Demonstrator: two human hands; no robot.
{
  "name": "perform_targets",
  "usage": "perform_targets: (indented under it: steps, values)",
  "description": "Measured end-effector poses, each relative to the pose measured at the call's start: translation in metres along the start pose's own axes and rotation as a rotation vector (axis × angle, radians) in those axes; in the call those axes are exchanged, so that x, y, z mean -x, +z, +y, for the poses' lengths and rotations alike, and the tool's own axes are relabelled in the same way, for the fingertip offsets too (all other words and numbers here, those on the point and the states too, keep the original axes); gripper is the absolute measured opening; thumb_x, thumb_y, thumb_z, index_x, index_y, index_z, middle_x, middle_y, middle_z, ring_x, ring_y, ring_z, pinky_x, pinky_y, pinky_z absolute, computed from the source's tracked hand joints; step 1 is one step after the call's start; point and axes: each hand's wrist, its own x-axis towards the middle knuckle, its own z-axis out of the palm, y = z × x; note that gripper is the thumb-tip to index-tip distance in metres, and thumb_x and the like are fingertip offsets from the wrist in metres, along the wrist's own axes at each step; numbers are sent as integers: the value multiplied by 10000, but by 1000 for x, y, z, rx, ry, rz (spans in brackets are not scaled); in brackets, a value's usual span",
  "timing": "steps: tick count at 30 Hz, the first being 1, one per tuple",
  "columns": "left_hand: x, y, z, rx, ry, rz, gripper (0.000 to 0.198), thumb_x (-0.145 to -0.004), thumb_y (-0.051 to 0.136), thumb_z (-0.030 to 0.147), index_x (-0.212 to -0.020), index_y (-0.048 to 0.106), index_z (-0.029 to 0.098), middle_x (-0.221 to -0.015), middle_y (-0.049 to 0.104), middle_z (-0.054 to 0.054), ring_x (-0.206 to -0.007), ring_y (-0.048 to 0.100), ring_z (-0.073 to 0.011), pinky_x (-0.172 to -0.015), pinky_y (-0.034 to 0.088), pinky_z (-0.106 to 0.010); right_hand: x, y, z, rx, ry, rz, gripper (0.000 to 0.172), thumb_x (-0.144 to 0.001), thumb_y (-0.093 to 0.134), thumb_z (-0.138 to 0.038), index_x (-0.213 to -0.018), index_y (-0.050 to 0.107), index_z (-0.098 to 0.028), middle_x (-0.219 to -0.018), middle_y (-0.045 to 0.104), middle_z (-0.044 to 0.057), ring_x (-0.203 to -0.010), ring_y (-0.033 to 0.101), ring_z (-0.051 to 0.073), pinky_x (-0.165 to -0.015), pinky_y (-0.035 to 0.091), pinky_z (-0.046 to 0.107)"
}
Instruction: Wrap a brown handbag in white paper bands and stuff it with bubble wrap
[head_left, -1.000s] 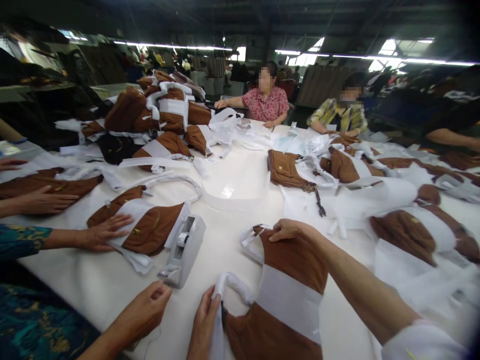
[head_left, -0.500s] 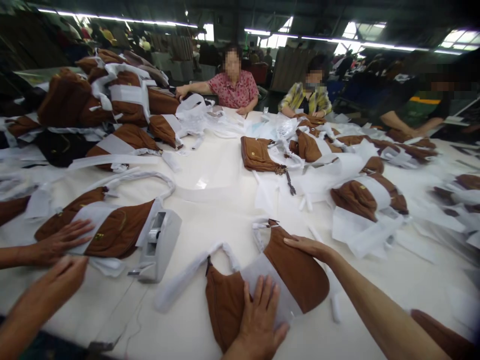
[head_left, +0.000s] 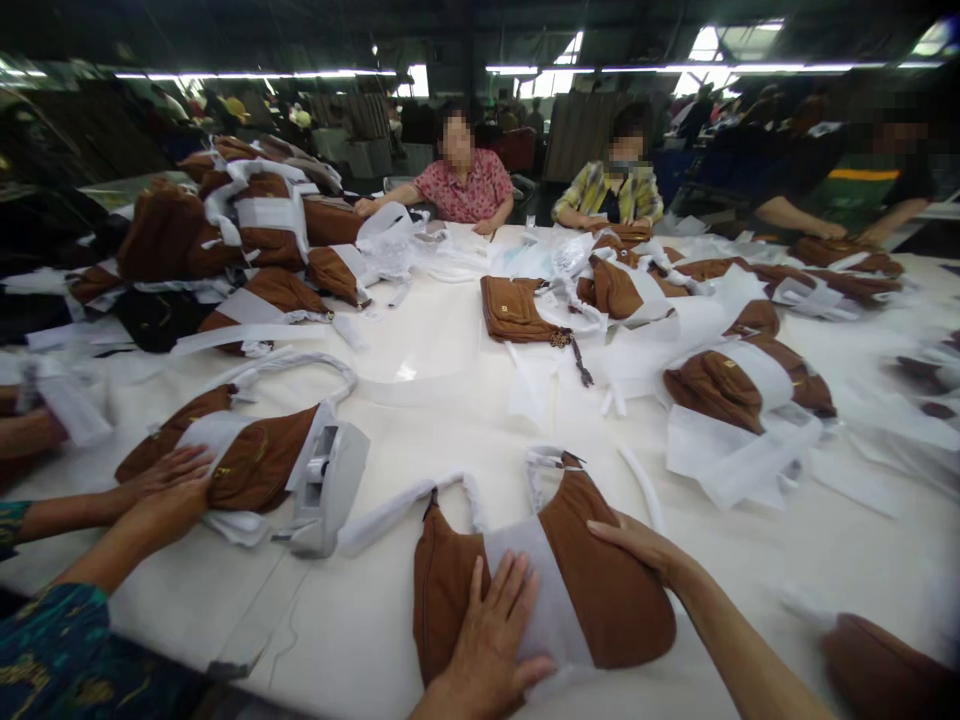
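Since a second ago: the brown bag (head_left: 611,600) ran steeply down the view then, with the left hand (head_left: 491,640) at its wrapped strap; now it lies broadside, and that hand is spread over its middle.
Since half a second ago: the bag and both hands keep nearly the same arrangement; the co-worker's hands (head_left: 169,490) at the left have come together on another brown bag (head_left: 285,460).
Brown bag: soft and curved, its two upper ends rising like horns either side of a dip, a dark zip along the left edge.
White band (head_left: 536,560): wrapped slantwise around the bag's middle, brown showing on both sides.
Strap (head_left: 397,515): covered in white wrapping, lying out to the left from the left end; more wrapping shows at the right end.
Bag's place: flat on the white counter (head_left: 420,420), directly before the person, right of the grey tape dispenser (head_left: 330,490).
Left hand: open, palm down across the band and the left brown part.
Right hand (head_left: 641,550): well apart from the left, touching the bag's upper right edge; whether it grips underneath, I cannot tell.
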Motion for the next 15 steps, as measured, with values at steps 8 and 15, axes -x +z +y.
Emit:
perform_targets:
  steps: [8, 15]
  values:
    - [-4, -41, 9, 285, -58, 207, 602, -751, 609, 408, -1297, 419, 240, -1374, 369, -102, -1287, 288, -297, -1086, 74, -477, 14, 0, 37, -242, 97, 147, 509, -720, 635, -425, -1125, 531, -135, -1039, 644, 119, -914, 623, 255, -830, 498, 369]
    - [57, -28, 33, 988, -784, -181, 387, -770, 523, 539, -744, 619, 166, -668, 620, -65, -545, 551, -161, -560, 423, -274, 25, 5, 68, -379, 73, 271, 457, -717, 634, -416, -1083, 549, -157, -1037, 650, 88, -981, 595, 243, -887, 471, 338]
